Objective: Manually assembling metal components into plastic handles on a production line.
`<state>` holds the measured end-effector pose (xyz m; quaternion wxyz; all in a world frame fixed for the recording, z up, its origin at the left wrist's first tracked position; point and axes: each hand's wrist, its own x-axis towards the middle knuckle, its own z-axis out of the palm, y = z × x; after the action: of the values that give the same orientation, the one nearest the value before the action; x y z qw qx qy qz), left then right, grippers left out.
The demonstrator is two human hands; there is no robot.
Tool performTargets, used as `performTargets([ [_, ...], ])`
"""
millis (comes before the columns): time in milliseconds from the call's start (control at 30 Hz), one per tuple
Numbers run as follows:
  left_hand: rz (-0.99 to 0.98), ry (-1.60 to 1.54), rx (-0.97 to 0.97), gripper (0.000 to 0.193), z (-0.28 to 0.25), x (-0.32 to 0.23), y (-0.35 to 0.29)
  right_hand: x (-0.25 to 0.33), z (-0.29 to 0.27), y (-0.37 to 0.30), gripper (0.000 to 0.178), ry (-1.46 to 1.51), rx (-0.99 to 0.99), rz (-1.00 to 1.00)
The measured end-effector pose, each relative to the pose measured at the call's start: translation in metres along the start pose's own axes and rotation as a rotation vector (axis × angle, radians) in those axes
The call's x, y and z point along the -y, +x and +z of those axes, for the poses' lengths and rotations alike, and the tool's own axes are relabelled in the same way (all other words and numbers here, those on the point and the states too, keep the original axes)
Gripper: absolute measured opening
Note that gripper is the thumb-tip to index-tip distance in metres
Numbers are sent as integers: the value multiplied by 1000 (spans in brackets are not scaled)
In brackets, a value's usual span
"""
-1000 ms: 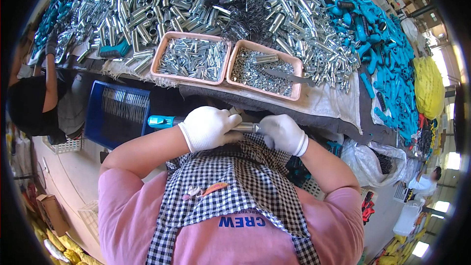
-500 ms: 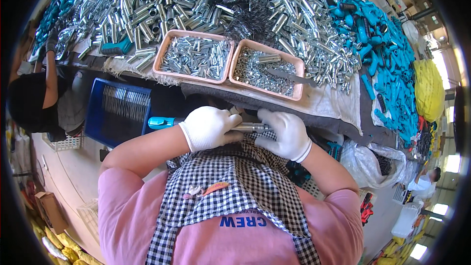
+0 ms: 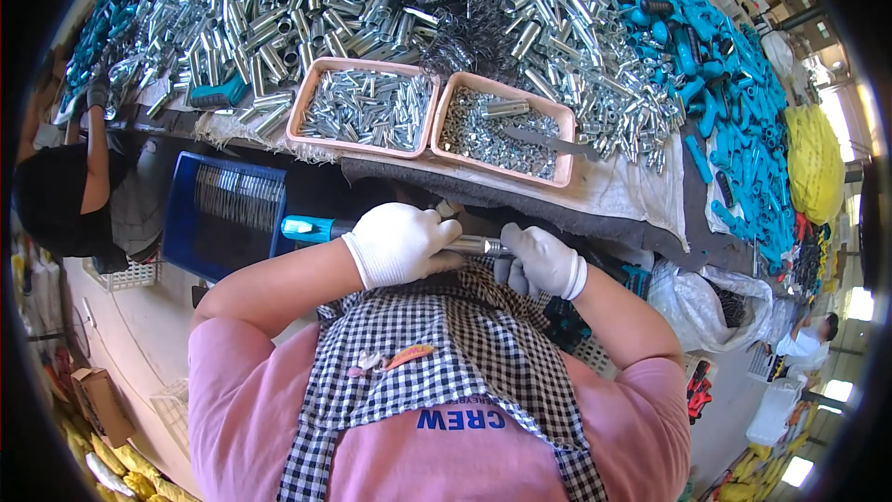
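I'm watching the left hand (image 3: 398, 244) gripping the teal-handled tool (image 3: 471, 244), seemingly steadying it. The right hand (image 3: 544, 260) is pinching its right end.

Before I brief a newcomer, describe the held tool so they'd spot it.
Find the checked apron, then the gloved left hand just above it. The tool seems to run through that hand, teal end left, metal end right; unlike the piled teal parts, it's held.

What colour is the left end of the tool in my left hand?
The tool end is turquoise, best seen in the head view.
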<state>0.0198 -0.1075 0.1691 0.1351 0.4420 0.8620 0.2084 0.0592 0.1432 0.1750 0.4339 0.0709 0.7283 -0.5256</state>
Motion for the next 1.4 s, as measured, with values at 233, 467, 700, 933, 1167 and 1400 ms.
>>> performTargets([
  [233,-3,-52,54,38,7,6,0,-3,12,13,33,-994,-441,-891],
  [467,177,312,-149,31,15,11,-11,0,16,36,35,491,315,206],
  [700,-106,100,-559,31,-19,20,-25,11,22,41,69,348,173,-364],
  [933,-534,-2087,-1265,25,4,39,-25,37,20,28,79,-394,-220,-745],
  [1167,-1046,-2268,-278,38,192,108,81,-58,12,95,14,723,-162,152],
  [1400,-336,-1828,3,57,493,207,121,-132,37,177,12,933,-233,227],
])
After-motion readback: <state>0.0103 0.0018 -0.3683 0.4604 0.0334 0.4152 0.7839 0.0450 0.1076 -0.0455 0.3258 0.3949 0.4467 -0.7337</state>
